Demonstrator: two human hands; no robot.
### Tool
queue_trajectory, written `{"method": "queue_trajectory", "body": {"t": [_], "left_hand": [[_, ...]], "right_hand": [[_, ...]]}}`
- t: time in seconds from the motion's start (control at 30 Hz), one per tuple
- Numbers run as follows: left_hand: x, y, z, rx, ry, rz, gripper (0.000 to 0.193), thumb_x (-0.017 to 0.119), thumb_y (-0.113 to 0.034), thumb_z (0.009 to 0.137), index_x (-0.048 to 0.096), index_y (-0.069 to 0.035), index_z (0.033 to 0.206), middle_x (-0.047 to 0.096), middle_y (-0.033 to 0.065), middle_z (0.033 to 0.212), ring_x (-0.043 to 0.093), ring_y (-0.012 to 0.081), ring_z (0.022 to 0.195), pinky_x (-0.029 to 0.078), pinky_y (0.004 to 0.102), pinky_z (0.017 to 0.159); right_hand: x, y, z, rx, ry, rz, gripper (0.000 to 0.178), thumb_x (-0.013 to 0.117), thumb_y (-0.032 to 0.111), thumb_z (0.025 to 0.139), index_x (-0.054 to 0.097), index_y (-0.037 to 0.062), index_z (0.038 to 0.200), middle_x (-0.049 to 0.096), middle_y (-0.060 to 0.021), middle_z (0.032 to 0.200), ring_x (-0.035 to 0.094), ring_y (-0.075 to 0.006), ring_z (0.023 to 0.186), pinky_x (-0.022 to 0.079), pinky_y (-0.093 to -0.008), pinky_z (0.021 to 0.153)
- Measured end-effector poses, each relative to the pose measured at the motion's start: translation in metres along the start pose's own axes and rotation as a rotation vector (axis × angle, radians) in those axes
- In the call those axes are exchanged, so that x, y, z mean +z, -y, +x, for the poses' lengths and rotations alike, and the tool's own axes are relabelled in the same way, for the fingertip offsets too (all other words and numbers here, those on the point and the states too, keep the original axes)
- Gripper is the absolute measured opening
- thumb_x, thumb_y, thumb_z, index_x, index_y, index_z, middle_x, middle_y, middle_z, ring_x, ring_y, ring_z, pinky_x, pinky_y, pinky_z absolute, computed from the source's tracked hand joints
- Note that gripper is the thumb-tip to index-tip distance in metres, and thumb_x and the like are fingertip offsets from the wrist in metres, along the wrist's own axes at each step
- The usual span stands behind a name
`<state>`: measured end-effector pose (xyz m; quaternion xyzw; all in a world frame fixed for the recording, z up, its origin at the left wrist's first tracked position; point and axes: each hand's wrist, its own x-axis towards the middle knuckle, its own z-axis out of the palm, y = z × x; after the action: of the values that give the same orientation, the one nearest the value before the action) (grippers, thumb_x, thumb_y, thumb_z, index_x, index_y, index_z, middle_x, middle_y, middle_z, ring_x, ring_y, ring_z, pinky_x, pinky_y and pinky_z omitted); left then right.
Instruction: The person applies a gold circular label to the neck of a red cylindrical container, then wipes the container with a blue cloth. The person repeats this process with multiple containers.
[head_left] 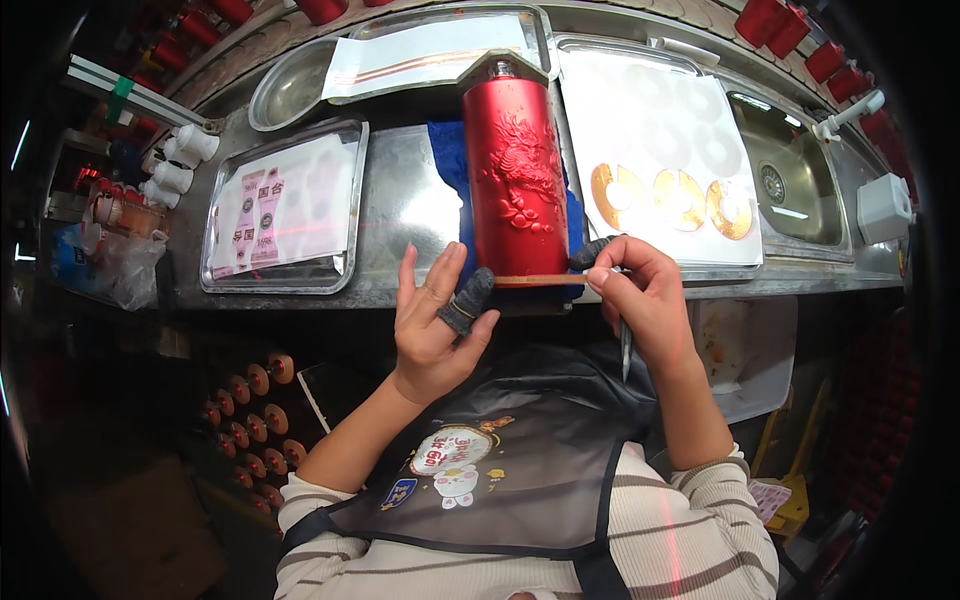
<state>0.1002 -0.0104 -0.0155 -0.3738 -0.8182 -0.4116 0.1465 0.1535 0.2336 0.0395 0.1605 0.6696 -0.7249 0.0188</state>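
Note:
A red bottle [513, 165] with a raised dragon pattern and a dark neck rests on a blue cloth [450, 150], its base toward me. A thin orange-brown strip [540, 281] runs along the base edge. My left hand [437, 325], fingers spread and empty, is beside the base's left corner; a grey finger cot [467, 302] covers one finger. My right hand [645, 300] is closed at the base's right corner, thumb and finger pinched at the strip's right end. From it a slim pointed metal tool [626, 350] points down. Another grey cot [592, 252] covers a right finger.
Left on the steel counter is a tray [352, 215] with pink-printed labels [265, 215]. On the right, a white sheet [640, 110] holds gold ring-shaped labels [678, 202], beside a sink [785, 170]. A steel bowl [290, 88] and strip-bearing tray [545, 40] sit behind.

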Motion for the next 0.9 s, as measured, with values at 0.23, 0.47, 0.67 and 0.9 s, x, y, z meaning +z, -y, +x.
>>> {"method": "queue_trajectory", "body": {"t": [0.23,0.47,0.67,0.9], "left_hand": [[-0.002,0.003,0.003,0.004,0.024,-0.022,0.033,0.079,-0.006,0.076,0.071,0.005,0.107,0.057,0.0256,0.141,0.058,0.0407,0.128,0.025,0.0648,0.113],[-0.002,0.000,0.011,0.046,0.055,-0.020,0.034,0.079,-0.006,0.076,0.072,0.002,0.109,0.057,0.0229,0.141,0.057,0.0401,0.129,0.023,0.0659,0.114],[-0.007,-0.005,0.026,0.170,0.121,0.093,0.044,0.078,-0.005,0.074,0.069,0.002,0.117,0.052,0.0226,0.147,0.051,0.0447,0.134,0.021,0.0685,0.113],[-0.010,-0.020,0.049,0.241,0.199,0.221,0.033,0.079,-0.010,0.071,0.076,-0.012,0.104,0.051,0.0197,0.148,0.049,0.0480,0.134,0.021,0.0695,0.112]], "right_hand": [[0.006,0.008,-0.006,-0.051,-0.019,-0.014,0.010,0.066,0.010,0.091,0.059,0.0047,0.085,0.056,0.0044,0.070,0.047,-0.0008,0.055,0.035,-0.0177,0.047],[-0.001,-0.011,0.002,-0.015,-0.046,-0.008,0.011,0.065,0.011,0.091,0.059,0.0046,0.085,0.055,0.0039,0.071,0.048,-0.0022,0.053,0.036,-0.0185,0.045],[0.000,-0.011,0.004,-0.017,-0.040,0.012,0.011,0.064,0.011,0.092,0.059,0.0044,0.085,0.054,0.0039,0.070,0.049,-0.0026,0.052,0.037,-0.0190,0.044],[-0.001,-0.018,0.008,-0.033,-0.016,0.026,0.011,0.064,0.011,0.093,0.059,0.0041,0.085,0.055,0.0037,0.071,0.048,-0.0022,0.052,0.038,-0.0190,0.044]]}}
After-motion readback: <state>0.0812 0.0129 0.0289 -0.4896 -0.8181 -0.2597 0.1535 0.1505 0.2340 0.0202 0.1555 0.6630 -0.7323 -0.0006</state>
